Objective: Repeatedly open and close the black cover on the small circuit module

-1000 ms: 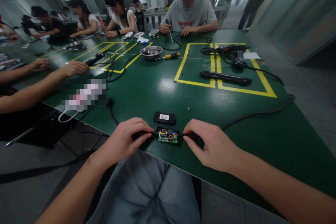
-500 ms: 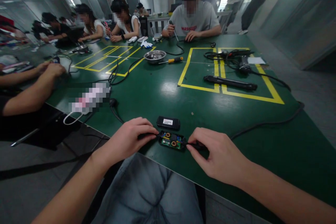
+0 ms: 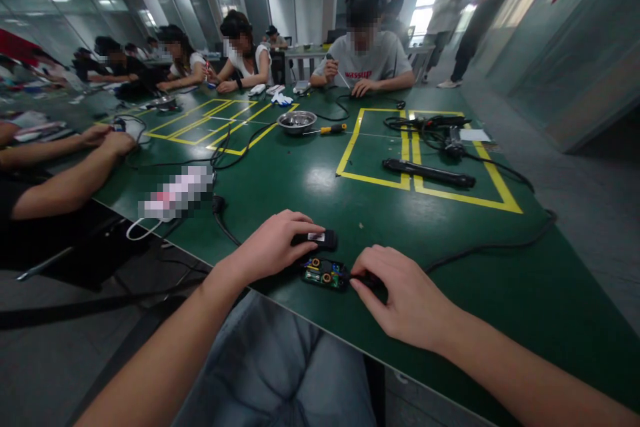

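Observation:
On the green table (image 3: 340, 217) in front of me lies a small black case (image 3: 325, 275) with its inside bare: a green circuit board, copper-wound rings and thin wires. Just behind it is its flat black cover (image 3: 329, 239) with a white label. My left hand (image 3: 277, 245) has its fingers over the cover's left end and its thumb at the near side, closed on it. At the case's right end my right hand (image 3: 397, 293) pinches the black cable (image 3: 369, 278) between thumb and fingertips. Part of the cover is hidden under my left fingers.
Farther back are a metal bowl (image 3: 297, 121), an orange-handled screwdriver (image 3: 333, 128) and a long black bar-shaped piece (image 3: 429, 173) across yellow tape. A white power strip (image 3: 177, 191) lies to the left. Black cables (image 3: 493, 242) cross the table. Co-workers sit around it.
My left hand has left the cable at the case's left end and moved up and right onto the cover. My right hand keeps its pinch on the cable. The view has tilted up slightly.

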`<state>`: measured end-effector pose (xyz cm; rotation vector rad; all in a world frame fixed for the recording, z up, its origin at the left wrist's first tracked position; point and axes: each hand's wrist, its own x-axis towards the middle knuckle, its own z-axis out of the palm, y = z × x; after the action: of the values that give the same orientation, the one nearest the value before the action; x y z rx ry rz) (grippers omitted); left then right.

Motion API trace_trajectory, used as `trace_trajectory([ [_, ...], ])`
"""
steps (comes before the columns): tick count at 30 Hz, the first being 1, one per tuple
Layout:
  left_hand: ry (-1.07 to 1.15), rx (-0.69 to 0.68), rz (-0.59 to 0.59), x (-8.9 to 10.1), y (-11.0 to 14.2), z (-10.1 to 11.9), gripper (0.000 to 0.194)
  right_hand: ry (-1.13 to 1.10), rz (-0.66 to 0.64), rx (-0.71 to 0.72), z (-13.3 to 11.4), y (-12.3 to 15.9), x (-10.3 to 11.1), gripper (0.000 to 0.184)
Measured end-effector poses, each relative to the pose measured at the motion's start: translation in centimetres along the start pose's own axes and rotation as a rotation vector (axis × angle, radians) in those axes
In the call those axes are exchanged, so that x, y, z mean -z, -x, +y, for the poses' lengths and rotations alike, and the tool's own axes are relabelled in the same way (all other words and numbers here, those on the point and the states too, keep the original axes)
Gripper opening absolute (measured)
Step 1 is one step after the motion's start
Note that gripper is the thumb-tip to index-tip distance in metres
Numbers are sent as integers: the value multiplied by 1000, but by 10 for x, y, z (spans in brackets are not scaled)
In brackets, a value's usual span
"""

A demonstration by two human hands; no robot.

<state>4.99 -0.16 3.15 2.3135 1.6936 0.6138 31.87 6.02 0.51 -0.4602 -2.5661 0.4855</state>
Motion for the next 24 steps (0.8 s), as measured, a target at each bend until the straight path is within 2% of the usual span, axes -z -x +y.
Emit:
trace_trajectory([
  [4,38,-21,114,3,17,10,39,21,-19,16,1,0,1,11],
  [8,116,-130,47,1,33,24,33,9,-25,6,2,0,1,12],
  [14,37,-163,-45,-6,32,27,33,10,-31,-11,3,0,-1,13],
  [19,-9,-135,-28,-11,37,31,34,17,-18,-16,2,0,-4,12],
  [24,179,-52,20,-12,39,32,37,17,-12,-52,2,0,-5,13],
])
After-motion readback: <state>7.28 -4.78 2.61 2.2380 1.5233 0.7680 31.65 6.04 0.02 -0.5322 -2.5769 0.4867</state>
